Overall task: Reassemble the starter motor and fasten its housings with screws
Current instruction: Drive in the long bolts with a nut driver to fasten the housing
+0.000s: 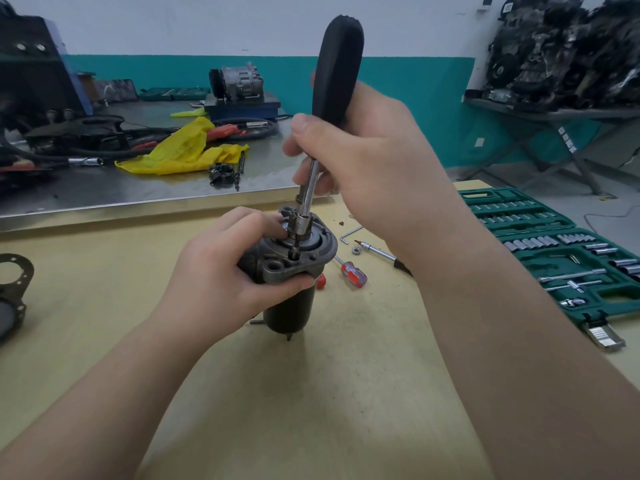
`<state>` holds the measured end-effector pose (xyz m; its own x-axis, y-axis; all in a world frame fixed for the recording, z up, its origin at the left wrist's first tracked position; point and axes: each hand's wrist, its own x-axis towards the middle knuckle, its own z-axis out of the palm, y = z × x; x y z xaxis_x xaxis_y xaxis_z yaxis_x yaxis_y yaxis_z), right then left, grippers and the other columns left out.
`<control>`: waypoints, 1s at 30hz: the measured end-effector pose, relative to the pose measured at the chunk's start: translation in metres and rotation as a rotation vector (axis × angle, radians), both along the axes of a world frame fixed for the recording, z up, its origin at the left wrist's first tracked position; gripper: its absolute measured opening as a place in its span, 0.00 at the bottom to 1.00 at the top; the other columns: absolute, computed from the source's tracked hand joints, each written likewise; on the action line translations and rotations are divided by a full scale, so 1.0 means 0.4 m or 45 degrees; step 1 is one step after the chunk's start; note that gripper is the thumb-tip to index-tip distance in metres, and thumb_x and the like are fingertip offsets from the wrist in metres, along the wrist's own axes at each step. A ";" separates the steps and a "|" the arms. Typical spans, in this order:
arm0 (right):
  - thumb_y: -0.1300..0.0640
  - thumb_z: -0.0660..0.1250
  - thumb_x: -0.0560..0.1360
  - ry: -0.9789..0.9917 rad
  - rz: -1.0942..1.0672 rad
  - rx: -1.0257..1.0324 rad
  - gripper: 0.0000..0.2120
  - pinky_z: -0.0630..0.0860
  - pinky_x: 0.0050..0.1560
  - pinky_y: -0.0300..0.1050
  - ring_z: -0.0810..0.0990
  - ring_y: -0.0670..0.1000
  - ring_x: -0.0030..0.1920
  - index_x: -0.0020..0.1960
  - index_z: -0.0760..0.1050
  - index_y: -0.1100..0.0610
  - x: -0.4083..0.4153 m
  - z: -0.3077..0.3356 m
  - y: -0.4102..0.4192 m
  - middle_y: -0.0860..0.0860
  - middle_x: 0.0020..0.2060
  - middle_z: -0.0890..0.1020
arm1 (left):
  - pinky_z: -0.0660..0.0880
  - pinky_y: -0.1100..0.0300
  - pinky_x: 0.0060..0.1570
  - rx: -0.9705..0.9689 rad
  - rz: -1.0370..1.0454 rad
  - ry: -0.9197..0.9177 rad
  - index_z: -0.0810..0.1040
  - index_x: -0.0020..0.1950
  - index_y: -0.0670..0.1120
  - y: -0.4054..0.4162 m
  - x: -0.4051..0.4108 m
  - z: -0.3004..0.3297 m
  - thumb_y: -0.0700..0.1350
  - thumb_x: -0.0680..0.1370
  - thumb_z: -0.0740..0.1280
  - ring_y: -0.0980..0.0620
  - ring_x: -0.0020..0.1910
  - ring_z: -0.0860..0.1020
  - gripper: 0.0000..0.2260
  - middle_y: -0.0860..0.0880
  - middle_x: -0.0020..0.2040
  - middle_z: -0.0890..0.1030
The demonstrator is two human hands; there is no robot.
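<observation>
The starter motor [294, 306] stands upright on the yellow table, its grey end housing [320, 249] facing up. My left hand [221, 268] grips the motor just under the housing, thumb at the front flange and fingers over the top. My right hand [374, 154] holds a socket driver [337, 67] with a long black handle, fingers curled around the lower handle and the steel shaft. Its socket tip [294, 251] sits on a screw hole in the housing face.
A green socket set case [554, 244] lies open at the right. A red-handled screwdriver [353, 273], an extension bar [382, 252], a hex key [349, 233] and a nut [355, 251] lie behind the motor. A metal bench with a yellow rag [183, 147] stands beyond; a gasket [14, 282] lies at left.
</observation>
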<state>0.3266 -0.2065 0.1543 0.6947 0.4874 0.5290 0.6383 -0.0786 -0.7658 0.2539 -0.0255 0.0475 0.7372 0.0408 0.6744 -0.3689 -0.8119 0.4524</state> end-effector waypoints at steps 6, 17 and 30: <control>0.66 0.65 0.85 -0.034 0.171 0.225 0.37 0.87 0.46 0.50 0.88 0.53 0.48 0.86 0.49 0.51 -0.001 -0.015 0.000 0.54 0.57 0.84 | 0.81 0.50 0.58 0.005 -0.002 0.003 0.80 0.54 0.50 -0.003 0.000 0.003 0.64 0.67 0.77 0.57 0.64 0.80 0.24 0.54 0.59 0.83; 0.68 0.61 0.86 0.064 0.362 0.372 0.28 0.86 0.53 0.61 0.87 0.61 0.53 0.82 0.61 0.52 0.002 0.002 -0.020 0.61 0.57 0.83 | 0.81 0.47 0.59 0.015 0.010 0.014 0.81 0.55 0.50 0.003 0.001 -0.001 0.63 0.67 0.81 0.55 0.66 0.80 0.25 0.55 0.60 0.82; 0.64 0.73 0.80 -0.115 0.090 0.507 0.27 0.87 0.48 0.52 0.87 0.55 0.40 0.76 0.70 0.53 0.018 -0.008 -0.002 0.49 0.41 0.83 | 0.80 0.53 0.62 -0.147 -0.090 0.029 0.88 0.57 0.48 -0.011 0.004 -0.003 0.56 0.66 0.80 0.54 0.63 0.82 0.22 0.54 0.61 0.83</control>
<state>0.3339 -0.2072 0.1510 0.6091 0.2773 0.7430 0.6972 0.2592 -0.6683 0.2556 -0.0298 0.0463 0.7558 0.0648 0.6516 -0.4118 -0.7266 0.5500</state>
